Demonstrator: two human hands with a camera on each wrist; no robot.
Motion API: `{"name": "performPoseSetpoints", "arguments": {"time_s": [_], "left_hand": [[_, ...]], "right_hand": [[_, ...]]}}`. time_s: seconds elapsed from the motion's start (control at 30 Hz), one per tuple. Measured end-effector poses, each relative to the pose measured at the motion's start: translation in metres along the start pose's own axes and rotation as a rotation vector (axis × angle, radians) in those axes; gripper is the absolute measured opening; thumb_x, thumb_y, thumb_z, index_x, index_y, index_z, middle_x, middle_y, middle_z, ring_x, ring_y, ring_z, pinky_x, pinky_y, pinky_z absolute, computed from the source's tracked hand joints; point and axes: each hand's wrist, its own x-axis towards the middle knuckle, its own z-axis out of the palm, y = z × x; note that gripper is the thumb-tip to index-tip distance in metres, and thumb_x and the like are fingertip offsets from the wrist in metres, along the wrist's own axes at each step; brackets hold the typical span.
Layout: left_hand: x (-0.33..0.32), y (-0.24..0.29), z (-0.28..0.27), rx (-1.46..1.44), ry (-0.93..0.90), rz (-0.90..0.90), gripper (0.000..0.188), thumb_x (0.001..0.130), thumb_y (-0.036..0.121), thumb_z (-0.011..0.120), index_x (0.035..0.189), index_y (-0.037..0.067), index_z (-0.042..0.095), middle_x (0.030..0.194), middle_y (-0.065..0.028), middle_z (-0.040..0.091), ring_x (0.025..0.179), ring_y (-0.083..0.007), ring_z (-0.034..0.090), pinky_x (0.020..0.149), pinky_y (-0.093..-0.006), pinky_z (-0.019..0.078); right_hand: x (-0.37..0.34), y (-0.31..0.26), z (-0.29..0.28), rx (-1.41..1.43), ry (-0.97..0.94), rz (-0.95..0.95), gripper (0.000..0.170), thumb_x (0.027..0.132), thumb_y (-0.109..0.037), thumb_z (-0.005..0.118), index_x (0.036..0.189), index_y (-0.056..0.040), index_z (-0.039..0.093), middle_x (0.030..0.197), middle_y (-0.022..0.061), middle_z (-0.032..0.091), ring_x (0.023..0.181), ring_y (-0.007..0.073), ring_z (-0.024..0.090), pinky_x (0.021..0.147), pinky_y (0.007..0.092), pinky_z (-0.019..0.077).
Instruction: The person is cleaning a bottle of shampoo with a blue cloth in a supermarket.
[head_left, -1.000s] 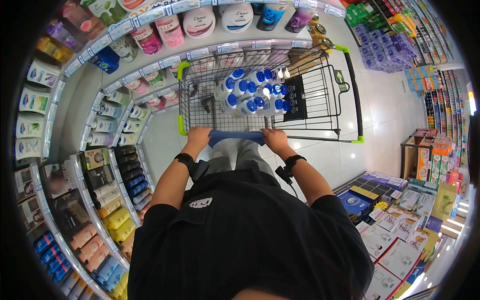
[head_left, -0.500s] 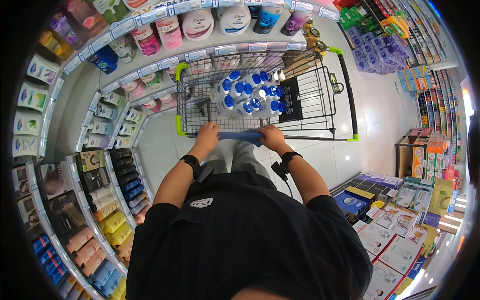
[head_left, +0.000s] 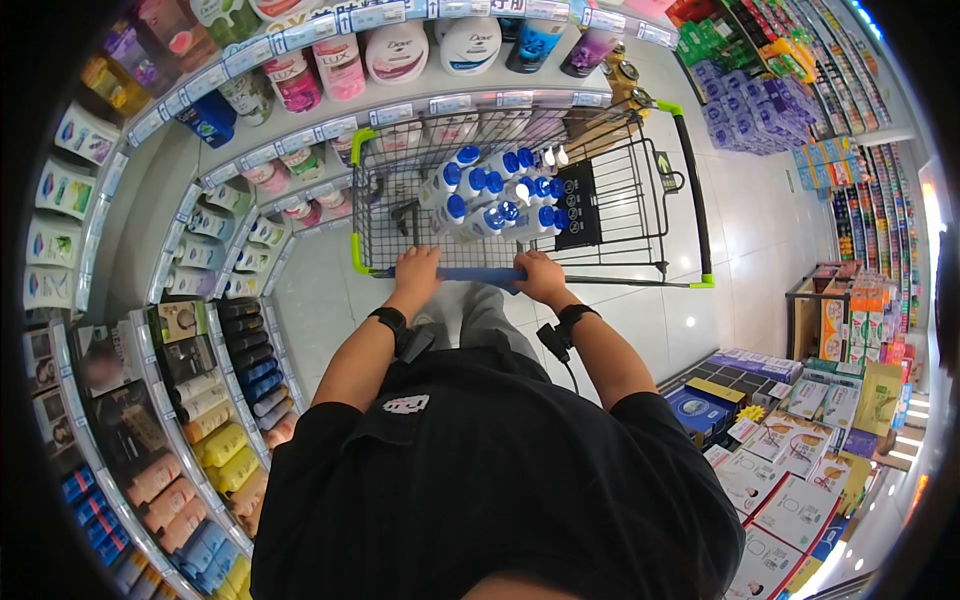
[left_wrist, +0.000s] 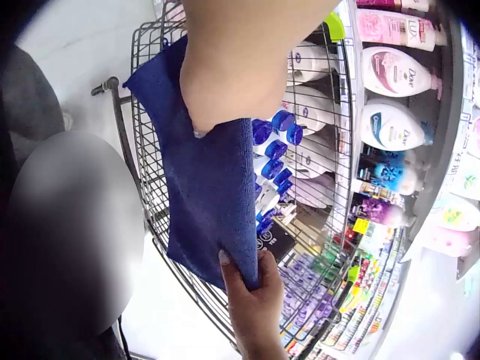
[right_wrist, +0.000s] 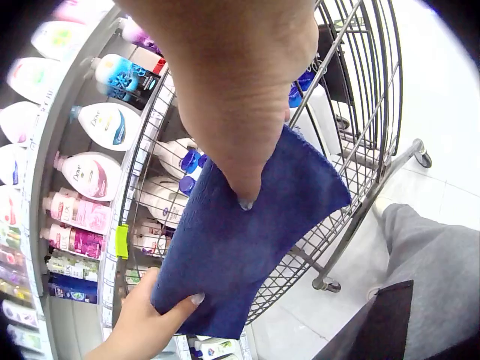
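A dark blue cloth [head_left: 478, 274] stretches between both hands along the near side of the shopping cart [head_left: 535, 275]. My left hand [head_left: 418, 272] grips its left end. At the other end my right hand [head_left: 541, 276] pinches it; in the left wrist view that hand's thumb [left_wrist: 234, 271] lies on the face of the cloth. The right wrist view shows the left thumb [right_wrist: 186, 306] pressed on the cloth and the fingers behind its top edge. Several white bottles with blue caps [head_left: 493, 190] stand grouped inside the cart.
Shelves of body wash bottles [head_left: 398, 50] curve along the front and left. Stacked boxes [head_left: 790, 430] fill a display at the right. A black panel [head_left: 575, 205] sits in the cart beside the bottles. Tiled floor [head_left: 330, 275] shows around the cart.
My left hand has shifted right and slightly up over the cart's near side, bringing the hands closer together. The cloth's visible span in the head view is shorter. Both hands keep their hold.
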Motion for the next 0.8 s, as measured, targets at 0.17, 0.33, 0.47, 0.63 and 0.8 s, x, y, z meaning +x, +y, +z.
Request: {"name": "performPoseSetpoints", "arguments": {"time_s": [0.17,0.33,0.47,0.63,0.8], "left_hand": [[0.002,0.006,-0.003,0.064,-0.073,-0.080,0.048,0.069,0.030,0.072,0.107,0.010,0.052,0.100,-0.0055,0.056,0.102,-0.0240,0.049,0.080,-0.0411,0.0415],[0.005,0.008,-0.002,0.095,-0.097,-0.091,0.049,0.069,0.034,0.071,0.107,0.010,0.052,0.101,-0.0059,0.057,0.102,-0.0241,0.051,0.080,-0.0406,0.0418],[0.011,0.003,0.004,0.091,-0.147,-0.082,0.046,0.069,0.035,0.071,0.104,0.011,0.052,0.095,-0.0058,0.061,0.096,-0.0248,0.055,0.078,-0.0399,0.0425],[0.012,-0.001,0.005,0.105,-0.151,-0.020,0.043,0.069,0.034,0.070,0.101,0.014,0.051,0.085,-0.0051,0.063,0.085,-0.0246,0.059,0.074,-0.0393,0.0433],[0.015,-0.001,0.001,0.103,-0.191,0.016,0.038,0.069,0.031,0.069,0.099,0.016,0.051,0.080,-0.0042,0.063,0.078,-0.0241,0.061,0.071,-0.0397,0.0441]], "right_hand": [[0.005,0.000,0.005,-0.087,-0.094,0.058,0.029,0.067,-0.027,0.068,0.088,-0.0147,0.053,0.089,0.0062,0.057,0.091,0.0272,0.055,0.073,0.0399,0.0475],[0.009,-0.004,-0.002,-0.107,-0.156,0.073,0.029,0.069,-0.030,0.067,0.089,-0.0147,0.053,0.091,0.0067,0.057,0.092,0.0274,0.055,0.073,0.0411,0.0476],[0.012,-0.002,0.001,-0.090,-0.160,0.053,0.027,0.069,-0.030,0.067,0.088,-0.0153,0.055,0.091,0.0067,0.057,0.091,0.0269,0.055,0.073,0.0412,0.0478],[0.012,-0.002,-0.002,-0.082,-0.187,0.054,0.025,0.068,-0.028,0.066,0.087,-0.0153,0.056,0.089,0.0063,0.057,0.090,0.0266,0.056,0.073,0.0413,0.0479],[0.014,-0.001,-0.001,-0.083,-0.216,0.067,0.025,0.068,-0.027,0.066,0.087,-0.0140,0.056,0.087,0.0069,0.058,0.089,0.0270,0.057,0.073,0.0412,0.0478]]}}
